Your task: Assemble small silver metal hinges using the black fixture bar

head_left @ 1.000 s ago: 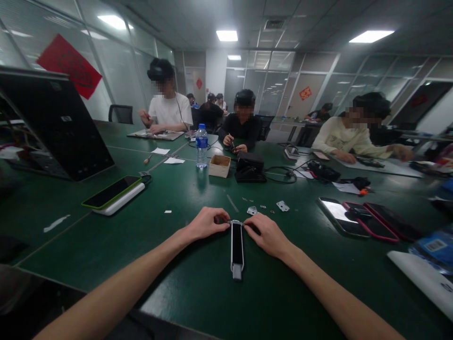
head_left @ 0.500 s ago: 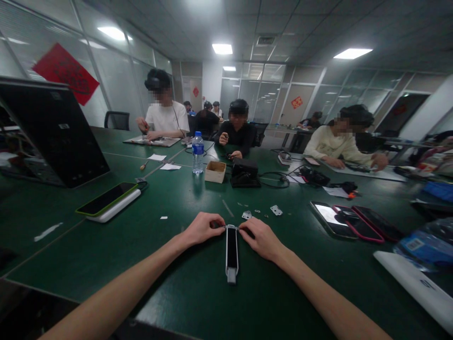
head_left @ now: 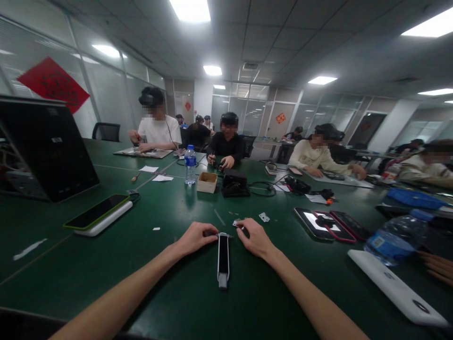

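Observation:
A narrow black-and-silver device (head_left: 223, 259) lies lengthwise on the green table (head_left: 170, 283) in front of me. My left hand (head_left: 195, 237) rests at its far end on the left, fingers pinched closed against the end. My right hand (head_left: 254, 237) is at the far end on the right, fingers curled; what they pinch is too small to make out. Small metal plates (head_left: 264, 217) and tiny screws lie just beyond my hands.
A phone on a white slab (head_left: 97, 215) and a black laptop (head_left: 46, 146) are to the left. Water bottle (head_left: 190, 164), small cardboard box (head_left: 207, 182) and black device (head_left: 234, 183) stand ahead. Phones (head_left: 327, 223) and a white casing (head_left: 396, 292) lie right. Several people sit around.
The camera has tilted up and turned right, so everything sits lower and further left in view. Both hands stay at the device's far end; the right hand has drawn slightly away.

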